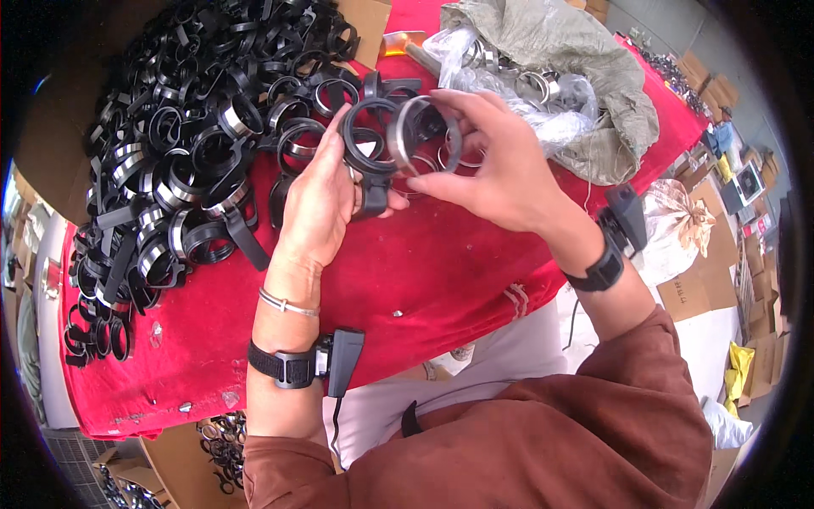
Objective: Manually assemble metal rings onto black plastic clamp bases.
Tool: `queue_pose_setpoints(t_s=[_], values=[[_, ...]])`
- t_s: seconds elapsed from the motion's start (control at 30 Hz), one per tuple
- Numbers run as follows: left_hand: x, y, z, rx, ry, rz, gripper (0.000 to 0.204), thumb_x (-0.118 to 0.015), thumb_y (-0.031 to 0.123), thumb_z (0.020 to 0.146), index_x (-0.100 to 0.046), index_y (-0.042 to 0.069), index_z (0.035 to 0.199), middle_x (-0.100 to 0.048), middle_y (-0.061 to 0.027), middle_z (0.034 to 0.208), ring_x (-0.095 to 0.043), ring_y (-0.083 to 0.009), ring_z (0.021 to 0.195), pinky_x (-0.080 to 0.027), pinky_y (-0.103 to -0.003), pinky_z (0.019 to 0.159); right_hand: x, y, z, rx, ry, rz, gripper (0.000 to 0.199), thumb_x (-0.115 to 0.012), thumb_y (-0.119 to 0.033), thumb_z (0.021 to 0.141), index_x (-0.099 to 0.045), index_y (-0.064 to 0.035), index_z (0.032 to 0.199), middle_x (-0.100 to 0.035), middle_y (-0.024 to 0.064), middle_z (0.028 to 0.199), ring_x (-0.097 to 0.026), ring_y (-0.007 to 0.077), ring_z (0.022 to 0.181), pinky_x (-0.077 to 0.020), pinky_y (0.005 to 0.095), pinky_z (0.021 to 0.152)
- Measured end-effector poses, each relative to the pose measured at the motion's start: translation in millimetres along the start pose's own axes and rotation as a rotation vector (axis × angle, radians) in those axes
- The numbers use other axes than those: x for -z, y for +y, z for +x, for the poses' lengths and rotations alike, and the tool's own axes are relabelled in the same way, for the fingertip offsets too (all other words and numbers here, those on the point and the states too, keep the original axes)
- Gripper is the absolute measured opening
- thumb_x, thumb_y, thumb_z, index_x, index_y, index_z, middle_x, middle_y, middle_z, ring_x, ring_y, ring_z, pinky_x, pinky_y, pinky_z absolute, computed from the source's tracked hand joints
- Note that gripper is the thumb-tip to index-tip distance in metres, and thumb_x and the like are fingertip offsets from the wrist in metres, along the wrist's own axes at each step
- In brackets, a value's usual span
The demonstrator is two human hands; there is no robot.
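My left hand (315,204) is closed round a black plastic ring (368,161) with a short handle, tilted so its opening faces right. Close beside that opening, my right hand (500,161) pinches a silver metal ring (402,136) between thumb and fingers. The two rings nearly meet; whether they touch I cannot tell. Past my left hand lies a large heap of black handled rings (182,161), many with silver bands in them. A few thin loose rings (420,165) lie on the cloth under my right hand.
A red cloth (407,271) covers the table. At the back right, a grey-green sack (568,42) lies open with clear plastic (551,119) and metal rings inside. Below the table's near left edge stands a cardboard box (182,462) with more rings. Cartons (763,339) stand at right.
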State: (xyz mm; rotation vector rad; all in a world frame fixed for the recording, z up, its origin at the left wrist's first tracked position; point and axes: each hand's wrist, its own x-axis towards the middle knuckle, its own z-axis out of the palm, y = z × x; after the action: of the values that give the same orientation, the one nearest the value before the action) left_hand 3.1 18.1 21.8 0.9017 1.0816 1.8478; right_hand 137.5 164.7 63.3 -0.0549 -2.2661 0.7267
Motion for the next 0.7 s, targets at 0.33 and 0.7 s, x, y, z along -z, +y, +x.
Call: queue_pose_setpoints(t_s=[0.33, 0.7], values=[[-4, -3, 2, -0.023, 0.078, 0.009, 0.048, -0.025, 0.034, 0.099, -0.022, 0.013, 0.142, -0.046, -0.0115, 0.13, -0.059, -0.0238, 0.096, -0.055, -0.036, 0.071, -18, 1, 13, 0.035, -0.073, -0.162, 0.068, -0.08, -0.028, 0.059, -0.054, 0.0002, 0.116, -0.055, 0.0125, 0.09, -0.059, 0.0203, 0.07, -0.0501, 0.0295, 0.062], [-11, -6, 1, -0.161, 0.187, 0.115, 0.048, -0.036, 0.032, 0.098, -0.031, 0.007, 0.138, -0.057, -0.0117, 0.113, -0.064, -0.0164, 0.077, -0.055, -0.025, 0.059, -25, 8, 18, 0.03, -0.047, -0.084, 0.061, -0.077, -0.031, 0.069, -0.054, 0.0039, 0.115, -0.059, 0.0099, 0.09, -0.062, 0.0152, 0.072, -0.0504, 0.026, 0.061]])
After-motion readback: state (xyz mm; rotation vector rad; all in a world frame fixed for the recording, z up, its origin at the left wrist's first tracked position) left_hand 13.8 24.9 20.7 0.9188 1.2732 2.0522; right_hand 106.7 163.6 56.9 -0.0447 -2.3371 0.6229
